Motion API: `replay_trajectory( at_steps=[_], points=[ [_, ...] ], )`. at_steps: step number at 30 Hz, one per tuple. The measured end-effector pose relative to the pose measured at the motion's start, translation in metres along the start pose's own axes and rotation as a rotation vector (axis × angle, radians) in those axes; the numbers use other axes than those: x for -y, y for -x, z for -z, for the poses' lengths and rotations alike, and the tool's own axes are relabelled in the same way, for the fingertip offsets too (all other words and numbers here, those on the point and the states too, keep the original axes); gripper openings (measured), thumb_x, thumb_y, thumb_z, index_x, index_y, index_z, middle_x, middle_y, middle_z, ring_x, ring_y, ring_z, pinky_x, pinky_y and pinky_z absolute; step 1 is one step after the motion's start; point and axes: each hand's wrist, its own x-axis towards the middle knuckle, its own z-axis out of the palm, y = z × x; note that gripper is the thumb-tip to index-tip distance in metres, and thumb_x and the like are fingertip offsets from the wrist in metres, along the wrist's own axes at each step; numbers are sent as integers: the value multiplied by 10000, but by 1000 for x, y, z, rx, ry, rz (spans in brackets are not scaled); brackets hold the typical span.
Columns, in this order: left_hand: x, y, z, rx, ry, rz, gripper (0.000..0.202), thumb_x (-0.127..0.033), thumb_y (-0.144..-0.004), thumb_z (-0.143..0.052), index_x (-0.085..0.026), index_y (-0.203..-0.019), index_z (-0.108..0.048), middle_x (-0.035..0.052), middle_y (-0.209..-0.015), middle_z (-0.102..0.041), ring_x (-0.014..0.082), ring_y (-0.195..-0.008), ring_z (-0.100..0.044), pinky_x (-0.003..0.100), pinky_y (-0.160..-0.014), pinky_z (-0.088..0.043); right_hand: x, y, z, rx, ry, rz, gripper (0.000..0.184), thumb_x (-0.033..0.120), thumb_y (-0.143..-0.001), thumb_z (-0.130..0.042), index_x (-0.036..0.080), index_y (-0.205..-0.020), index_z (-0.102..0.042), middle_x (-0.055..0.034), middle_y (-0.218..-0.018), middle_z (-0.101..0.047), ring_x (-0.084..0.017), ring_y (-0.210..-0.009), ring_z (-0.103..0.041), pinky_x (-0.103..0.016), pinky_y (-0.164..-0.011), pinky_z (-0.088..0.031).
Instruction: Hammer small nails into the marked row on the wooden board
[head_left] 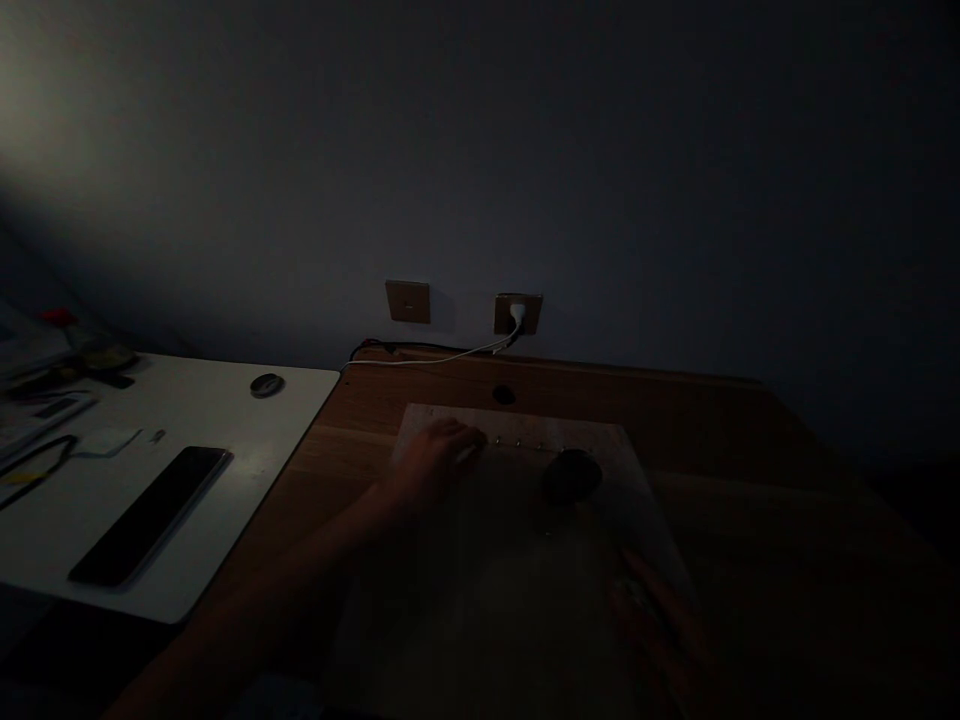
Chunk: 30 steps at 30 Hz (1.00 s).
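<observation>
Squinting at this one because it's super dark, but the left hand (431, 460) is out at the far left corner of the pale board (600, 445) on the wooden desk (750, 440). It's palm down with the fingers loosely bent, tips right at the start of a row of tiny studs (517, 442).

That row is the bit that matters. It runs sideways along the board's far edge, so its long axis is parallel to the desk's wall-side edge, and it leads away from the left fingertips toward the right. Just past its right end, a little nearer the person, sits a round dark lump (571, 475) (no clue what it is).

The left hand is clearly the nearer one to the studs. The right hand (656, 610) lies well apart, at the board's near right edge. Can't tell whether either hand is pinching anything or just resting, it's too murky. Off to the left, a white table (225, 410) carries a phone (150, 515).
</observation>
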Motion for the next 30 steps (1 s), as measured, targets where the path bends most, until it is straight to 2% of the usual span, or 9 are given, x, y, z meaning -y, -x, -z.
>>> replay_trajectory(
  at_steps=[2, 5, 9, 13, 18, 24, 27, 30],
  points=[
    [16, -1, -2, -8, -1, 115, 142, -133, -926, -592, -202, -980, -704, 56, -925, -735, 195, -880, -671, 308, -843, -503, -1, 1, 0, -19, 1, -10, 772, 790, -800, -566, 346, -1431, -597, -52, -1389, -676, -347, -1343, -575, -430, -1023, -558],
    [26, 0, -9, -8, 15, 182, 161, -121, -906, -596, -200, -981, -715, 62, -951, -741, 206, -900, -676, 323, -882, -504, 1, -1, 0, -24, 18, -8, 778, 788, -772, -596, 337, -1404, -624, -48, -1392, -675, -354, -1388, -528, -438, -1080, -517],
    [28, 1, -15, -41, 147, 301, 152, -126, -886, -608, -173, -980, -718, 69, -969, -744, 196, -881, -689, 295, -812, -518, 7, 0, 0, -26, 8, -25, 754, 771, -794, -580, 332, -1405, -621, -61, -1337, -707, -348, -1340, -576, -434, -1026, -554],
    [33, 1, -16, -67, 308, 403, 100, -152, -866, -645, -169, -944, -707, 31, -875, -746, 156, -779, -690, 242, -711, -506, 13, 4, -3, -14, -14, -26, 752, 774, -776, -599, 344, -1392, -635, -72, -1257, -744, -359, -1289, -615, -456, -1005, -569],
    [38, 3, -20, -91, 271, 349, 92, -149, -868, -645, -171, -931, -708, 39, -906, -742, 158, -817, -686, 248, -747, -503, 10, 5, -4, -33, -59, -45, 792, 776, -822, -526, 316, -1465, -574, -67, -1355, -690, -333, -1301, -611, -424, -1001, -566],
    [40, 1, -22, -73, 309, 385, 117, -106, -836, -646, -178, -908, -702, 20, -867, -737, 157, -793, -687, 233, -706, -480, -1, -5, -6, -44, -37, -47, 805, 787, -784, -570, 291, -1417, -627, -84, -1421, -651, -363, -1349, -566, -450, -1018, -560],
    [39, 1, -22, -75, 231, 354, 116, -105, -828, -642, -182, -901, -689, 27, -873, -710, 163, -790, -659, 244, -705, -463, -2, -1, -11, -52, -93, -49, 800, 803, -807, -521, 312, -1434, -599, -43, -1534, -556, -328, -1388, -534, -405, -1031, -555],
    [34, 1, -21, -77, 141, 281, 72, -127, -858, -602, -181, -860, -651, 43, -895, -661, 171, -800, -620, 256, -703, -448, -2, 5, -15, -52, -74, -49, 794, 816, -822, -495, 321, -1434, -597, -32, -1570, -513, -327, -1397, -523, -409, -1052, -540]
  ],
)
